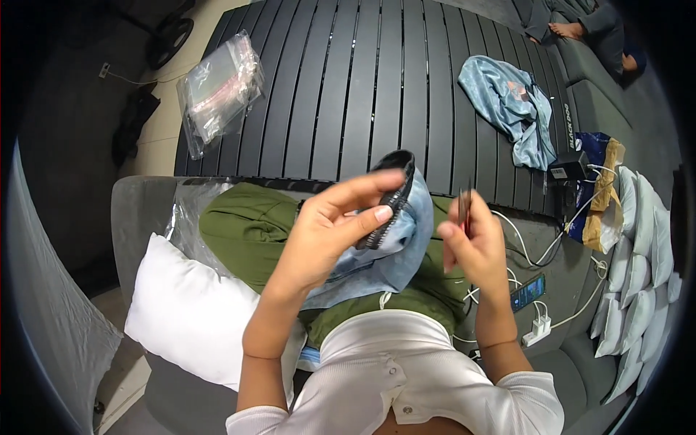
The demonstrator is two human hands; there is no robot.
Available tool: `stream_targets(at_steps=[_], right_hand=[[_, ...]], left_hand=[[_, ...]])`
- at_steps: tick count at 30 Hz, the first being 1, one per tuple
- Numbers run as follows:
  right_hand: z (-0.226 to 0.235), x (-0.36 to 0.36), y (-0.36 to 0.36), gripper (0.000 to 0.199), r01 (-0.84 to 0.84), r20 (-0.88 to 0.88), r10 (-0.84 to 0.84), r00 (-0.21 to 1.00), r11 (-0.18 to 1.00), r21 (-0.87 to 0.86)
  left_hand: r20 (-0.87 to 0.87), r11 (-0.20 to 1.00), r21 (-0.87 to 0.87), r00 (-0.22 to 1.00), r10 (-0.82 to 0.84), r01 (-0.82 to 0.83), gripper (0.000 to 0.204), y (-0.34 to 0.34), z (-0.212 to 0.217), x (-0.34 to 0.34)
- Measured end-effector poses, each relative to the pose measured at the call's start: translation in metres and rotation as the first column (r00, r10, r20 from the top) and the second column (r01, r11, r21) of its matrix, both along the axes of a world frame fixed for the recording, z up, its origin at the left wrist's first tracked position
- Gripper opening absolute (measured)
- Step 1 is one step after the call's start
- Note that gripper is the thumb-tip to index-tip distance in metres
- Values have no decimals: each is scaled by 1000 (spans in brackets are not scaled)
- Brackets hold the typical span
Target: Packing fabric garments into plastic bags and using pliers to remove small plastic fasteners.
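Note:
My left hand (319, 228) pinches the black stitched edge of a light blue cloth piece (415, 254) between thumb and fingers. The cloth hangs from that edge over my lap, and its black rim stands up as an open loop. Just right of it, my right hand (480, 245) is closed round a small pair of thread snips (465, 201), whose dark points face away from me. Motion blurs the snips and some fingertips. Another light blue cloth piece (500, 98) lies crumpled on the right of the slatted table (348, 87).
Clear plastic bags (221, 94) lie on the table's left. A white pillow (185, 308) rests beside my green trousers (254, 217). On the right are a phone (528, 292), a power strip (537, 330), cables, a black adapter (569, 167) and grey cushions (638, 290). Someone's bare foot (567, 30) shows far right.

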State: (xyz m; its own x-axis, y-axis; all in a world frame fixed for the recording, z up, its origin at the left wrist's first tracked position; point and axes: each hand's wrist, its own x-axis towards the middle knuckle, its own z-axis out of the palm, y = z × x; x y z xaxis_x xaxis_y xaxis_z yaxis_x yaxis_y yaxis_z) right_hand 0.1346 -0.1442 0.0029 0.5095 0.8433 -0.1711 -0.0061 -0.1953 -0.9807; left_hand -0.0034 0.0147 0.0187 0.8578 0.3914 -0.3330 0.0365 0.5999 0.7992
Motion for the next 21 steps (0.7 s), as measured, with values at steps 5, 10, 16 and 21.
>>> stream_targets(at_steps=[5,10,16,21], right_hand=[[7,-21,-7,38,67,257,-68,964,998,12],[17,-31,3,33,82,365,-54,929,995,-62],[22,-31,6,32,36,416,0,909,996,-78],[26,-30,7,36,12,466,24,885,997,-74]], left_hand=[[31,998,63,999,26,-28,37,-14,6,4],[60,999,-5,997,47,-47,55,-22,5,1],[70,997,1,995,76,-76,57,-31,3,0],[115,996,28,990,75,-79,58,-32,3,-2]])
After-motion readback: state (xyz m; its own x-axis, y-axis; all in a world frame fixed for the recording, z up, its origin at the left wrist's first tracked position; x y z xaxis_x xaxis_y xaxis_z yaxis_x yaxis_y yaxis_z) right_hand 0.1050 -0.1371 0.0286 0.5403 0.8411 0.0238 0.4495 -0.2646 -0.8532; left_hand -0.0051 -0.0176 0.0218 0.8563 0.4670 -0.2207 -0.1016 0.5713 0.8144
